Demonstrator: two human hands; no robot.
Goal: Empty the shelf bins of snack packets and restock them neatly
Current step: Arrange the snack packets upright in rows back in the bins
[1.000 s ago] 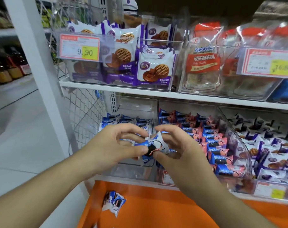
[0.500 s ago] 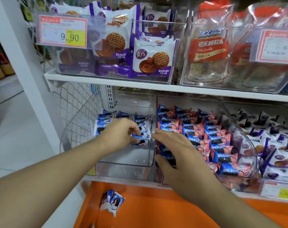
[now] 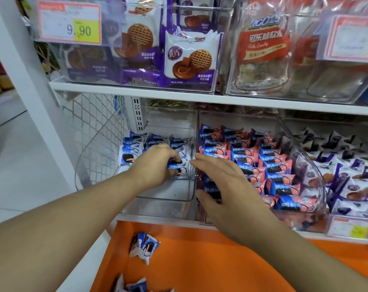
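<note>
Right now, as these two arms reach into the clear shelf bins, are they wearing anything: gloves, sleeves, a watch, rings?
Nothing that shows. The left hand and the right hand are both bare, without gloves, and no ring is visible on the fingers in view. Both forearms are uncovered right to the picture's lower edge: no sleeve, cuff, watch or bracelet. There are no cables, markings or tools on them, just a person's two bare arms.

packets (image 3: 136,148) in left bin (image 3: 179,123), fuller bin (image 3: 305,157) right, loose packets (image 3: 144,247) below

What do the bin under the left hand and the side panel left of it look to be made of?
Bin: clear, glossy hard plastic by the look; packets and shelf show through its walls. Side panel: white wire mesh, probably coated metal; the floor shows through its grid.
</note>
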